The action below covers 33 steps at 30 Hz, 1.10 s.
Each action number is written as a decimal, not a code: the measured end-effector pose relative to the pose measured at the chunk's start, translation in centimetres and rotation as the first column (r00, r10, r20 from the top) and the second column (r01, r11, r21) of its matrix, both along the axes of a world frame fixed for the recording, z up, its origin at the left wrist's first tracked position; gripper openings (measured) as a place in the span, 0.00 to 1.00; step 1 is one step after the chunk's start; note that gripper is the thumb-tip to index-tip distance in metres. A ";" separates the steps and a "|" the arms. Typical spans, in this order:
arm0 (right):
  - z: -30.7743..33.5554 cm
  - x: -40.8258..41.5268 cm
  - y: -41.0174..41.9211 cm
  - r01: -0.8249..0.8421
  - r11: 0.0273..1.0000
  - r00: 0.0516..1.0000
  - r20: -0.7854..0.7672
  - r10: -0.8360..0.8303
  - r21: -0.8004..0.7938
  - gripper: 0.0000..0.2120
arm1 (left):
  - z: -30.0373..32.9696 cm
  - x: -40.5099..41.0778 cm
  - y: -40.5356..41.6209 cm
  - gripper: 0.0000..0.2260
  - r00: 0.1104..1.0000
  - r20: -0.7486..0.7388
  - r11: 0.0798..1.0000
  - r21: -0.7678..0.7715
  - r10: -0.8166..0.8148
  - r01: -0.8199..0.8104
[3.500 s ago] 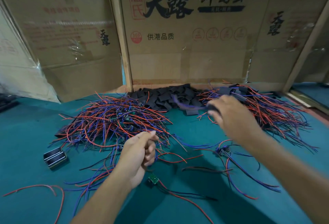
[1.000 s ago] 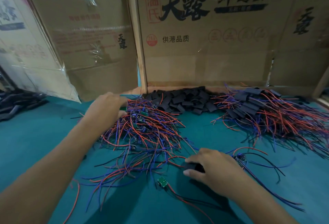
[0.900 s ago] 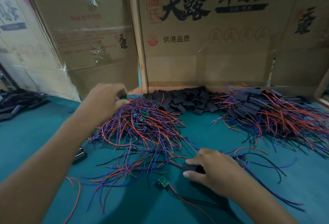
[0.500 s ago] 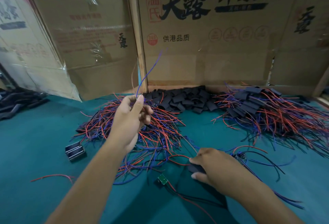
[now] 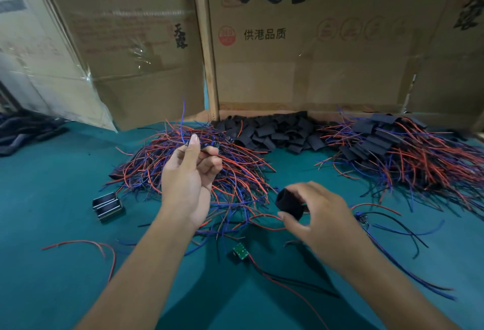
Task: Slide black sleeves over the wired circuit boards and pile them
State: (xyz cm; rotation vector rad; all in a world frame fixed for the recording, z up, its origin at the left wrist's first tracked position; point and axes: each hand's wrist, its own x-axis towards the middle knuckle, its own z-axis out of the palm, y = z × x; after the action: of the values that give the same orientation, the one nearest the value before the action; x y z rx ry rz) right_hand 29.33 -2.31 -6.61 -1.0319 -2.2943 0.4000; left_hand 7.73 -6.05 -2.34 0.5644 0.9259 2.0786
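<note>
Above the green desk (image 5: 52, 177) I see both hands raised. My left hand (image 5: 188, 180) pinches a small wired board (image 5: 207, 149) between thumb and fingers, and its blue wire (image 5: 182, 117) stands up from the grip. My right hand (image 5: 322, 219) holds one black sleeve (image 5: 289, 202) with curled fingers, its open end turned toward the left hand; the two are near but apart. Behind the left hand lies a heap of red and blue wired boards (image 5: 235, 172). Loose black sleeves (image 5: 275, 133) are piled at the cardboard wall (image 5: 314, 72). Finished sleeved boards (image 5: 387, 151) lie on the right. One green board (image 5: 241, 251) lies on the desk between my arms.
</note>
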 end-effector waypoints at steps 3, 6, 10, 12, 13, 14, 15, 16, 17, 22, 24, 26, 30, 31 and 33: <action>-0.6 -0.6 -0.5 0.018 1.000 0.999 -0.049 -0.018 -0.003 0.14 | 0.1 0.2 -0.2 0.10 0.998 -0.039 0.999 -0.008 0.042 -0.042; -0.8 -1.0 -0.9 -0.012 1.000 0.993 -0.121 0.011 -0.009 0.13 | 0.1 0.4 -0.2 0.09 0.998 -0.033 0.998 -0.006 0.059 -0.059; -1.0 -1.3 -1.6 -0.013 1.000 0.980 -0.198 0.015 0.012 0.13 | 0.1 0.4 -0.3 0.09 0.996 -0.039 0.996 0.022 0.086 -0.085; -1.1 -1.5 -1.8 -0.004 1.000 0.974 -0.228 0.004 0.000 0.12 | 0.1 0.5 -0.3 0.09 0.994 -0.051 0.995 0.037 0.095 -0.093; -1.1 -1.5 -1.9 0.003 1.000 0.972 -0.234 -0.005 -0.005 0.11 | 0.0 0.5 -0.3 0.09 0.994 -0.056 0.995 0.044 0.096 -0.093; -1.2 -1.6 -1.9 0.013 1.000 0.971 -0.237 -0.015 -0.011 0.10 | 0.0 0.6 -0.3 0.09 0.994 -0.059 0.995 0.050 0.094 -0.091; -1.2 -1.7 -2.0 0.022 1.000 0.970 -0.241 -0.025 -0.017 0.10 | -0.1 0.7 -0.3 0.09 0.994 -0.060 0.995 0.053 0.092 -0.088; -1.2 -1.8 -2.0 0.028 0.999 0.969 -0.245 -0.033 -0.024 0.10 | -0.1 0.7 -0.3 0.09 0.994 -0.058 0.995 0.056 0.089 -0.085; -1.1 -1.8 -2.1 0.031 0.999 0.968 -0.247 -0.037 -0.029 0.10 | 0.0 0.8 -0.3 0.09 0.995 -0.053 0.995 0.058 0.087 -0.084; -0.9 -2.0 -2.4 0.048 0.999 0.968 -0.246 -0.053 -0.024 0.10 | 0.0 1.3 -0.5 0.08 0.996 -0.044 0.995 0.073 0.074 -0.070; -0.9 -2.0 -2.5 0.047 0.999 0.964 -0.261 -0.049 -0.012 0.10 | 0.0 1.4 -0.5 0.09 0.996 -0.054 0.995 0.077 0.071 -0.067; -0.8 -2.1 -2.5 0.053 0.999 0.958 -0.282 -0.048 0.010 0.10 | 0.1 1.5 -0.6 0.09 0.995 -0.065 0.995 0.076 0.073 -0.068; -0.6 -2.0 -2.6 0.072 0.997 0.946 -0.319 -0.061 0.022 0.10 | 0.1 1.3 -0.6 0.08 0.992 -0.074 0.993 0.064 0.102 -0.097; -0.6 -2.0 -2.6 0.071 0.997 0.944 -0.325 -0.061 0.018 0.10 | 0.0 1.2 -0.7 0.08 0.992 -0.072 0.993 0.062 0.106 -0.102; -0.7 -1.9 -2.5 0.066 0.998 0.938 -0.342 -0.059 0.010 0.10 | 0.0 1.3 -0.6 0.08 0.991 -0.069 0.992 0.060 0.111 -0.107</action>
State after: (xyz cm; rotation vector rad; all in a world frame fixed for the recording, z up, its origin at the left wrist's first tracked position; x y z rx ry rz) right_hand 27.40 -4.83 -7.28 -0.9396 -1.9476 0.4865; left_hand 8.99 -6.65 -2.37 0.6341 0.9611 2.2006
